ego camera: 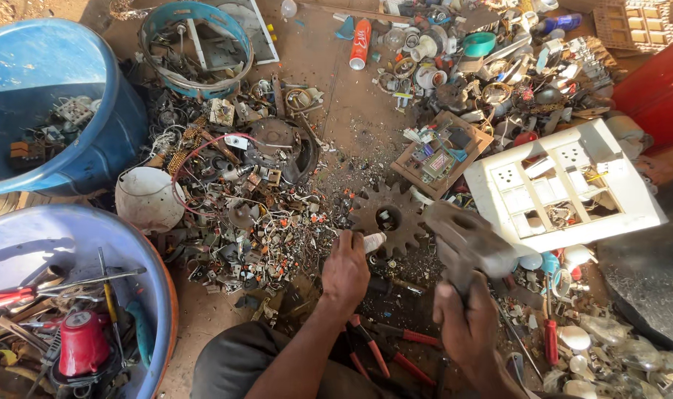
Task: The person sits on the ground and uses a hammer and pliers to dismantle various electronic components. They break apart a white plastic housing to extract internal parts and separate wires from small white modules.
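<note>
A person sits on the floor [336, 81] amid scrap; the left hand [345, 270] has its grip closed around a small white piece [373, 241], held at the edge of a rusty gear [388, 216]; the right hand [466, 321] grips a blurred hammer [466, 240] raised just beside it; red-handled pliers [384, 355] lie below.

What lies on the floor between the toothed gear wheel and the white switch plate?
In the head view, the blurred hammer head in the right hand lies between gear wheel and switch plate.
</note>
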